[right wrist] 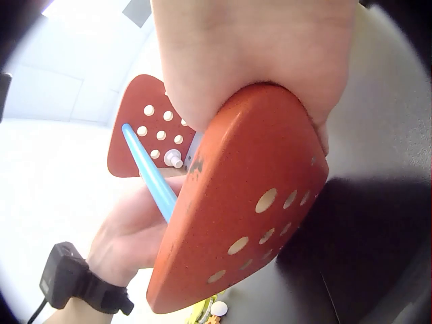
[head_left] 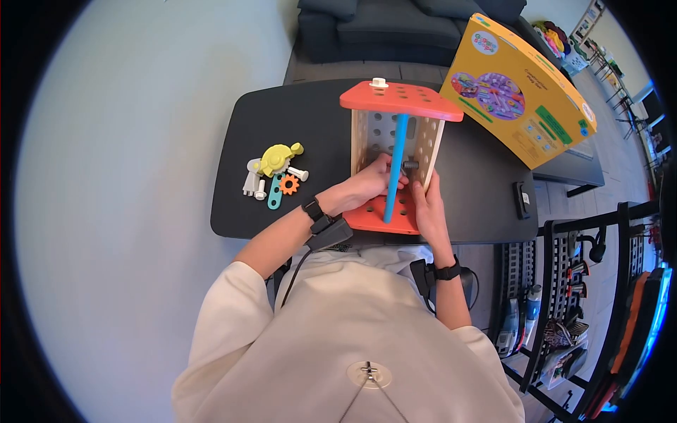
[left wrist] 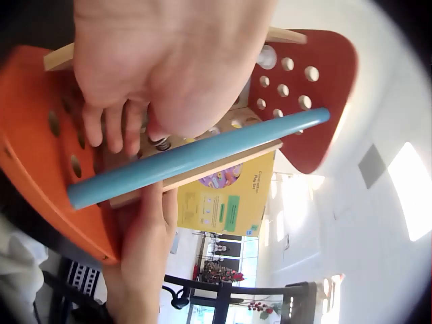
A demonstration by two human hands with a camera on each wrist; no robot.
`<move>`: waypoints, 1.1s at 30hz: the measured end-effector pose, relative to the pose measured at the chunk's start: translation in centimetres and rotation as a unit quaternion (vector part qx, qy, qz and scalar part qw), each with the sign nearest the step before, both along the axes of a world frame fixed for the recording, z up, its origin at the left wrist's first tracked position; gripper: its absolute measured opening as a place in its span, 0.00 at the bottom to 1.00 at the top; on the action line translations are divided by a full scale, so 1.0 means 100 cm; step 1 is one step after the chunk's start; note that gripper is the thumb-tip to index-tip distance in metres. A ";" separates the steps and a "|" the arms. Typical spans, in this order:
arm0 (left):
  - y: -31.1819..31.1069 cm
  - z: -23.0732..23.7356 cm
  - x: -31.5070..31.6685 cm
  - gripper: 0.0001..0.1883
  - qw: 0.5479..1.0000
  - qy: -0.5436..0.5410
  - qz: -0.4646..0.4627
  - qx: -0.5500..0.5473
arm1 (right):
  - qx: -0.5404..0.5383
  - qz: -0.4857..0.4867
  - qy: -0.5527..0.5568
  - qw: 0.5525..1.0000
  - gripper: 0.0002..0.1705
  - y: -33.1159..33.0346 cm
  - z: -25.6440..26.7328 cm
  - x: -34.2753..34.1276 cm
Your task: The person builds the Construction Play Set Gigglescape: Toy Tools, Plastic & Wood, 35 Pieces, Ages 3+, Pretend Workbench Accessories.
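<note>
A toy frame has a red top board [head_left: 402,99], a red-orange base [left wrist: 34,121], perforated side panels [head_left: 427,144] and a blue rod [head_left: 396,169] across its open front. My left hand [head_left: 368,182] reaches inside behind the rod, its fingers curled around a grey threaded bolt [head_left: 410,165] at the right panel; their exact contact is partly hidden. In the left wrist view, the bolt's threads [left wrist: 162,144] show beside that hand [left wrist: 169,67]. My right hand [head_left: 431,208] grips the right panel's lower part from outside, with some fingers hidden behind it. A white bolt [head_left: 379,82] sits in the top board.
Left of the frame on the black table [head_left: 247,127] lie a yellow-green toy piece [head_left: 276,159], a grey piece, white bolts, a teal strip [head_left: 275,192] and an orange gear [head_left: 289,185]. A yellow box [head_left: 518,92] stands behind right; a black device [head_left: 521,200] lies near the right edge.
</note>
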State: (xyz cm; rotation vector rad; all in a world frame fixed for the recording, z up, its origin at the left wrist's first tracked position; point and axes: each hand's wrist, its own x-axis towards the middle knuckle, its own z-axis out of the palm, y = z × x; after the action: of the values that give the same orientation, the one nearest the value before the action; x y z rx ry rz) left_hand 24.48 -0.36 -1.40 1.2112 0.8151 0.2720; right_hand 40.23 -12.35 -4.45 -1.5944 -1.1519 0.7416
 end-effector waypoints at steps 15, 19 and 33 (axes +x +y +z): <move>0.009 -0.008 0.011 0.16 0.954 0.078 -0.030 0.287 | -0.027 0.030 0.098 0.994 0.42 -0.009 0.007 0.000; 0.012 -0.007 0.010 0.16 0.906 0.074 -0.049 0.413 | -0.002 0.023 0.102 0.995 0.42 -0.009 -0.004 0.000; 0.014 0.027 0.013 0.16 0.677 0.150 -0.141 0.707 | 0.013 0.053 0.118 0.992 0.48 -0.014 0.002 0.002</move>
State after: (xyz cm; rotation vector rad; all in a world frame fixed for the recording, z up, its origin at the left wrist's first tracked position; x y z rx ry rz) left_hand 25.75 1.03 1.31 2.9012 0.5900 0.4800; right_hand 40.47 -13.73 -4.26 -1.3893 -1.0748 0.9535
